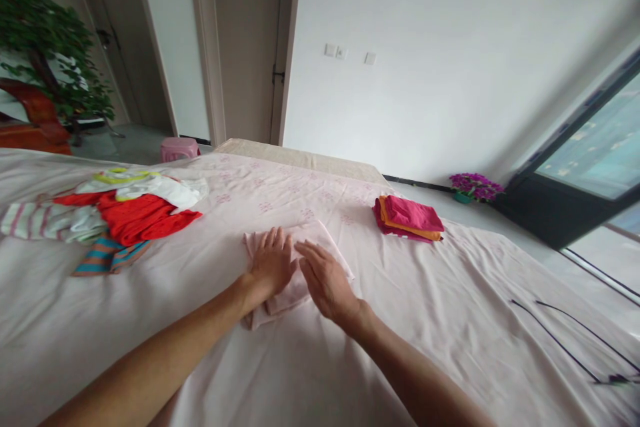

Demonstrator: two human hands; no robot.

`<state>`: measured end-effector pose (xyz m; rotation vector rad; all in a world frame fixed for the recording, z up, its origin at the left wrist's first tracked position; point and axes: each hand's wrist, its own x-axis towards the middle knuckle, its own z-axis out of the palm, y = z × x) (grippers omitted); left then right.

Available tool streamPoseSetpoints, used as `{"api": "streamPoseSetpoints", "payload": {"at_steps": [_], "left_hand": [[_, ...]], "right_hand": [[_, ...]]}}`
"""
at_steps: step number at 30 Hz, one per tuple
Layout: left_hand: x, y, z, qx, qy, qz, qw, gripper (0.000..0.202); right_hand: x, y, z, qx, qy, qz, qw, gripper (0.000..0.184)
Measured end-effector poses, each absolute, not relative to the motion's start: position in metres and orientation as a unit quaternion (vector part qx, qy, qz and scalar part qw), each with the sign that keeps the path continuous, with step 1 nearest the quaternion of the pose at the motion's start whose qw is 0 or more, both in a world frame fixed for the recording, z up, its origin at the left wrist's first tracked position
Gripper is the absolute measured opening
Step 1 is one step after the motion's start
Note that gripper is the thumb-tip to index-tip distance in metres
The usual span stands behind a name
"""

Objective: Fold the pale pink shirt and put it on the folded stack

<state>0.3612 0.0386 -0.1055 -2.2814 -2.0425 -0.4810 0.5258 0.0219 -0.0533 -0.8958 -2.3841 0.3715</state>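
Note:
A folded pale pink garment [324,240] lies in front of me on the pink bed sheet [240,373]. My left hand [273,263] rests flat on its left part, palm down with the fingers stretched out. On its right part lies my right hand [327,280], tilted on its edge, fingers extended. The hands nearly meet over the middle of the cloth and hide part of it. Neither hand grasps anything. What kind of garment it is cannot be made out.
To the right sits a stack of folded magenta and orange clothes [413,217]. At the left lies a loose pile with a red garment [135,217], a white one [170,188] and striped pieces [107,255]. Thin black cords or rods [560,340] lie at the right edge.

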Motion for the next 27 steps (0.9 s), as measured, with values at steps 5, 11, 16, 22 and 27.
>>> {"api": "streamPoseSetpoints", "payload": {"at_steps": [5, 11, 16, 22, 27], "left_hand": [[0.374, 0.035, -0.111, -0.750, -0.633, -0.188, -0.039, 0.065], [0.372, 0.026, -0.116, -0.738, -0.659, -0.147, 0.005, 0.076], [0.373, 0.025, -0.112, -0.733, -0.666, -0.140, 0.005, 0.075], [0.364, 0.025, -0.106, -0.760, -0.633, -0.149, -0.018, 0.073], [0.357, 0.024, -0.105, -0.763, -0.625, -0.158, -0.043, 0.072]], "right_hand": [[0.530, 0.082, -0.083, -0.419, -0.892, 0.041, 0.165, 0.051], [0.552, 0.112, -0.103, -0.459, -0.884, 0.054, 0.077, 0.053], [0.569, 0.120, -0.091, -0.544, -0.826, 0.069, 0.127, 0.042], [0.586, 0.114, -0.074, -0.627, -0.752, 0.165, 0.121, 0.047], [0.588, 0.110, -0.066, -0.553, -0.652, 0.490, 0.170, 0.046]]}}
